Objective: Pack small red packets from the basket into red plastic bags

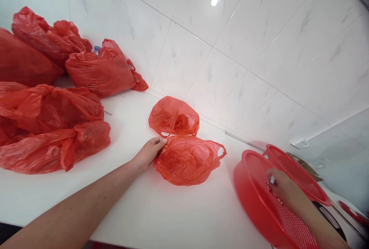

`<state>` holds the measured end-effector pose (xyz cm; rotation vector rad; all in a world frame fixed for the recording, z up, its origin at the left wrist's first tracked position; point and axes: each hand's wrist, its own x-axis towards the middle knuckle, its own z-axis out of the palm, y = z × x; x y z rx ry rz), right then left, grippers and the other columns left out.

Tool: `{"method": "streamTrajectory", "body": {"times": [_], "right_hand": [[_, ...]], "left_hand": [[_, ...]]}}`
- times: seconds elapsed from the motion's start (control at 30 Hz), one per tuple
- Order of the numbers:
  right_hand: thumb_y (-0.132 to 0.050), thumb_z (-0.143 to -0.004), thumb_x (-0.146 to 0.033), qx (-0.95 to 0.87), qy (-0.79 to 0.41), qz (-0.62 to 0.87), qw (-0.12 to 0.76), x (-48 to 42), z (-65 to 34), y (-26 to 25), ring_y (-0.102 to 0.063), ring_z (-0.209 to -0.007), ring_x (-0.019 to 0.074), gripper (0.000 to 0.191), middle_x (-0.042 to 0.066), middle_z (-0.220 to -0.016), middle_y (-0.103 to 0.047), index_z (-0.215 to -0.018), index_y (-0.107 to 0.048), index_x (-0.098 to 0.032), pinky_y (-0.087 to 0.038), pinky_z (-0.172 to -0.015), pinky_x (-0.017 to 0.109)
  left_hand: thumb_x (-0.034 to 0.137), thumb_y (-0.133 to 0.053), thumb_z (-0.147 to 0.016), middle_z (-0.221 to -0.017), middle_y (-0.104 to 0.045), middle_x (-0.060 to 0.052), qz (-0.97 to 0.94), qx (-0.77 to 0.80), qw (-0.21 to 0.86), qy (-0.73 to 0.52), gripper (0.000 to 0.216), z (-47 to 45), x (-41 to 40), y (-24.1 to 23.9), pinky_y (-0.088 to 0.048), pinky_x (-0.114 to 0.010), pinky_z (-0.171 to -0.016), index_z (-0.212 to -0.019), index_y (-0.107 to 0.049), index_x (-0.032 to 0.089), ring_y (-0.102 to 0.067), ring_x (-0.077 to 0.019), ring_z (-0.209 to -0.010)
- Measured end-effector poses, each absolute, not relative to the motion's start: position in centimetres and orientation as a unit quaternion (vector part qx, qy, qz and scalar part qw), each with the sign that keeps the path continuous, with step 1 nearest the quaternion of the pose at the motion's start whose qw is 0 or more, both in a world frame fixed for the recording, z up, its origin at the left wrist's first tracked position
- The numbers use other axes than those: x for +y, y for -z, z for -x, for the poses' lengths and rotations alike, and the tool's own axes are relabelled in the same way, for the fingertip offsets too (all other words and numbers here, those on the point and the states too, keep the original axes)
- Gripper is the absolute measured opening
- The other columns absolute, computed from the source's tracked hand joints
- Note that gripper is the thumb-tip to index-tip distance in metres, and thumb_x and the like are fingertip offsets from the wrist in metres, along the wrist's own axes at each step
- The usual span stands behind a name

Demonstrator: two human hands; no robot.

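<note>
red bag [187, 162]: looked light, limp, slippery; edge seemed best hold.
left hand [151, 150] pinched its edge; right hand [278, 182] blurred at red basket [249, 191], grip unclear.

It is bright here, and a small white shine [214, 0] glows on the wall [219, 29]. My right hand [277, 183] looks smeary, but my left hand [151, 149] looks clear. Everything looks stretched near the sides, and the top right corner goes dark.

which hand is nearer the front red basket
Right. The right hand is over or inside the front basket; the left hand is left of it, pinching a red bag.
</note>
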<state>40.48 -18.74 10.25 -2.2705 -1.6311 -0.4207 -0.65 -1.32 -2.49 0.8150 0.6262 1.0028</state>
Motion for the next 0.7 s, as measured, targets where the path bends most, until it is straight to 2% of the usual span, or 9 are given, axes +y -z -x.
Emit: {"method": "streamTrajectory", "body": {"times": [0.1,0.2,0.3,0.47,0.7], "right_hand": [[-0.048,-0.074,-0.027,-0.586,0.156,0.782,0.143,-17.0,-37.2,-12.5,-0.057,-0.076,0.0205,0.018,0.006,-0.095,-0.059,-0.090,-0.056,-0.024,-0.043,-0.055,0.028],[-0.047,-0.076,-0.022,-0.638,0.164,0.732,0.174,-15.5,-31.4,-13.0,-0.055,-0.087,0.0209,0.019,0.006,-0.106,-0.055,-0.093,-0.055,-0.025,-0.045,-0.062,0.028],[-0.042,-0.079,-0.014,-0.712,0.125,0.665,0.189,-13.6,-25.6,-11.7,-0.055,-0.088,0.0183,0.024,0.006,-0.110,-0.052,-0.098,-0.052,-0.025,-0.045,-0.066,0.027],[-0.034,-0.074,0.001,-0.786,0.081,0.579,0.200,-10.4,-19.7,-7.9,-0.055,-0.090,0.0169,0.039,0.006,-0.104,-0.053,-0.099,-0.052,-0.022,-0.047,-0.072,0.028],[-0.049,-0.080,-0.013,-0.814,0.042,0.548,0.187,-9.6,-19.1,-3.8,-0.055,-0.099,0.0224,0.029,0.006,-0.107,-0.058,-0.105,-0.056,-0.025,-0.049,-0.082,0.039]], "left_hand": [[0.046,-0.069,-0.069,-0.053,-0.051,0.004,-0.376,0.288,0.751,-0.459,0.035,0.7,-1.3,2.4,-0.029,-0.019,-0.041,-0.063,-0.049,0.018,-0.044,-0.0076,-0.043],[0.046,-0.069,-0.068,-0.053,-0.051,0.004,-0.378,0.287,0.750,-0.460,0.035,0.7,-1.3,2.3,-0.029,-0.019,-0.042,-0.063,-0.049,0.018,-0.044,-0.0076,-0.043],[0.046,-0.069,-0.068,-0.054,-0.051,0.004,-0.380,0.283,0.749,-0.463,0.035,0.7,-1.2,2.5,-0.030,-0.019,-0.042,-0.064,-0.049,0.018,-0.044,-0.0077,-0.044],[0.047,-0.069,-0.067,-0.054,-0.052,0.004,-0.385,0.281,0.742,-0.472,0.036,0.8,-0.9,2.6,-0.030,-0.019,-0.041,-0.064,-0.049,0.017,-0.045,-0.0084,-0.044],[0.046,-0.070,-0.067,-0.054,-0.054,0.003,-0.377,0.280,0.741,-0.480,0.035,0.7,-1.0,2.3,-0.033,-0.019,-0.042,-0.064,-0.050,0.017,-0.047,-0.0084,-0.043]]}}
